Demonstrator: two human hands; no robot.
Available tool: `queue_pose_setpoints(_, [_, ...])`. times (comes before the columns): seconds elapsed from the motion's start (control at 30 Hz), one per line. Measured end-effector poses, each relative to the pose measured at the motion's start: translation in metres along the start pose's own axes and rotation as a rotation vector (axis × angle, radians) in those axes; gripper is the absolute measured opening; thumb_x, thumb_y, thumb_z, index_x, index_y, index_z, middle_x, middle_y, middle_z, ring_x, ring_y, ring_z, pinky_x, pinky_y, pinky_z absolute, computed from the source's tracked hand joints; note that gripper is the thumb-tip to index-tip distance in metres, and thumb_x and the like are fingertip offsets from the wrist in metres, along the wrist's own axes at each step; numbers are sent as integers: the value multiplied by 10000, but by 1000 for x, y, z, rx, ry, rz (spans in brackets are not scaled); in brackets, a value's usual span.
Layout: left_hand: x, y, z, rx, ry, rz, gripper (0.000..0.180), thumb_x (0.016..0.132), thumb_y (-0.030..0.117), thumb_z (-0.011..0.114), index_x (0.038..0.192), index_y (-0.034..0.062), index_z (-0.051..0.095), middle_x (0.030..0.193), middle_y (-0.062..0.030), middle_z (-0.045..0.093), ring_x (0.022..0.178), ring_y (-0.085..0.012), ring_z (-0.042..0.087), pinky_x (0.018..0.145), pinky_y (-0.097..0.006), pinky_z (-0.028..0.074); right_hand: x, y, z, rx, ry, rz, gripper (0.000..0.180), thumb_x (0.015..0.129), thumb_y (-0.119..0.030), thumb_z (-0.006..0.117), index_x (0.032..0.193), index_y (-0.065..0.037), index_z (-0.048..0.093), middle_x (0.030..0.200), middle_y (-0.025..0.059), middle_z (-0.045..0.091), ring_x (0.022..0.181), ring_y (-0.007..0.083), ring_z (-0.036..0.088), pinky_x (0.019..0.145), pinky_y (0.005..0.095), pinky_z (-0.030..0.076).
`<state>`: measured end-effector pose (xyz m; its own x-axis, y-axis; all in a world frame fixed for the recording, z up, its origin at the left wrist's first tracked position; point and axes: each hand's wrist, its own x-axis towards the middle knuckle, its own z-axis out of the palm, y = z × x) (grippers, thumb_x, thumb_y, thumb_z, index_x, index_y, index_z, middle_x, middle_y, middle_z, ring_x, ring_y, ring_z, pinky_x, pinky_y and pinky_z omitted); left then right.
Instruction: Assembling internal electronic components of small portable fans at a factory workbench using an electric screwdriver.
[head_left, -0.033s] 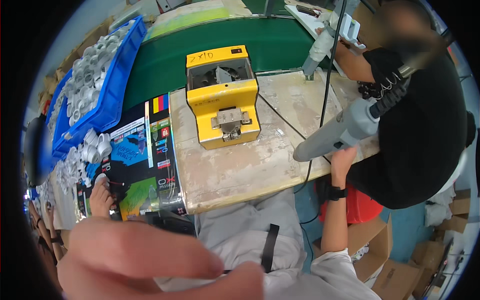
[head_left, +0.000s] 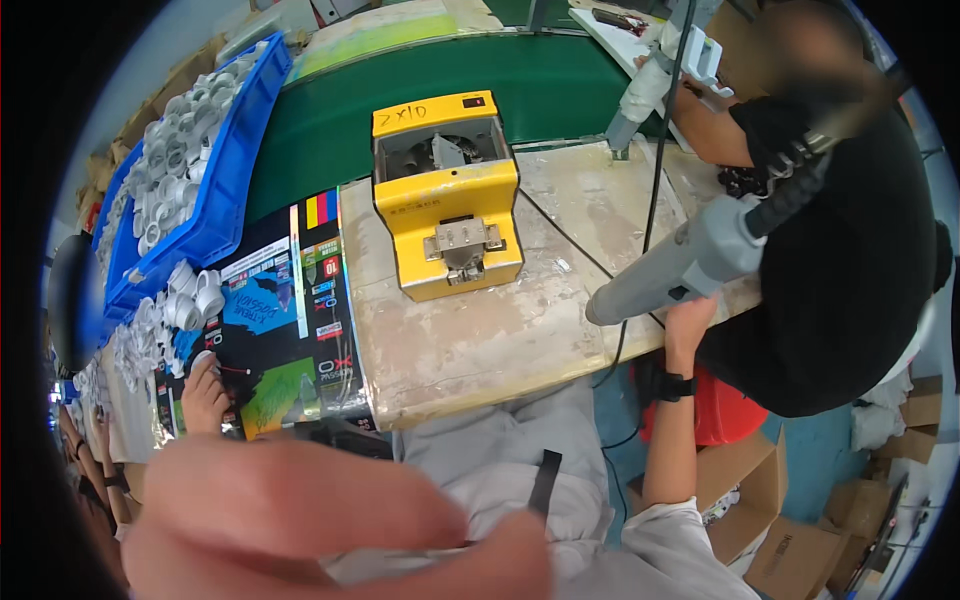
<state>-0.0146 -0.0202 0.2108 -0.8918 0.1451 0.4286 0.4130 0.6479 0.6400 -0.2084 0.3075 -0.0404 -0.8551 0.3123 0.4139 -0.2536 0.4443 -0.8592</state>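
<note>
At the left table edge, my left hand [head_left: 206, 397] pinches a small white plastic part [head_left: 204, 357]. Its wrist goes out of sight behind a large blurred hand [head_left: 300, 510] close to the camera, apparently another person's, thumb and finger bent toward each other. My right hand [head_left: 690, 322], below a black wristband [head_left: 675, 387], is at the right end of the table. A hanging grey electric screwdriver [head_left: 670, 265] covers its fingers, so I cannot tell whether it grips. Between my hands stands a yellow screw feeder [head_left: 448, 205] with an open top and metal front outlet.
A blue crate [head_left: 235, 165] of white plastic rings stands far left, with loose white parts [head_left: 145, 335] beside it. A green belt [head_left: 540, 85] runs behind the table. A co-worker in black [head_left: 850, 260] sits at right, near a red stool [head_left: 725, 410] and cardboard boxes [head_left: 795, 555].
The large blurred hand has shifted slightly right and down. The whole view has shifted a little; my own hands hold nearly the same places.
</note>
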Motion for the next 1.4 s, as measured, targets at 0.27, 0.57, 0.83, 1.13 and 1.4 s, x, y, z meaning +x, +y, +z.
queue_pose_setpoints(0.27, [6, -4, -1, 87, -96, -22, 193, 741, 274, 643, 785, 107, 558, 860, -12, 517, 658, -123, 448, 627, -250, 347, -23, -81, 10, 322, 297, -372, 273, 848, 59, 446, 1116, 7, 460, 933, 85, 524, 803, 143, 510, 748, 280, 445])
queue_pose_setpoints(0.57, [-43, 50, 1, 298, -1, -257, 181, 719, 254, 664, 721, 99, 571, 834, -11, 509, 644, -116, 430, 620, -246, 335, -26, -181, 123, 856, -435, -105, 647, 807, -123, 646, 1331, -2, 286, 961, 127, 556, 844, 169, 558, 740, 300, 460])
queue_pose_setpoints(0.83, [-65, 78, -2, 387, 70, -480, 179, 702, 239, 680, 671, 93, 582, 814, -10, 503, 634, -111, 416, 614, -243, 325, 4, -223, 136, 1104, -582, -382, 648, 889, -467, 507, 1293, -8, 294, 668, 92, 480, 523, 149, 467, 532, 314, 422])
queue_pose_setpoints(1.13, [-82, 23, -26, 297, 25, -405, 216, 797, 313, 617, 723, 114, 578, 816, 41, 527, 604, -90, 428, 599, -224, 318, -13, -204, 145, 885, -613, -378, 653, 865, -465, 565, 1245, 7, 322, 679, 97, 486, 542, 159, 492, 575, 321, 446])
queue_pose_setpoints(1.4, [-98, -37, -53, 85, 41, -149, 186, 829, 334, 570, 836, 149, 560, 857, 44, 531, 615, -100, 456, 619, -241, 336, -17, -158, 97, 903, -290, -428, 656, 877, -423, 566, 1313, -7, 308, 1151, 146, 493, 1025, 245, 498, 932, 427, 400])
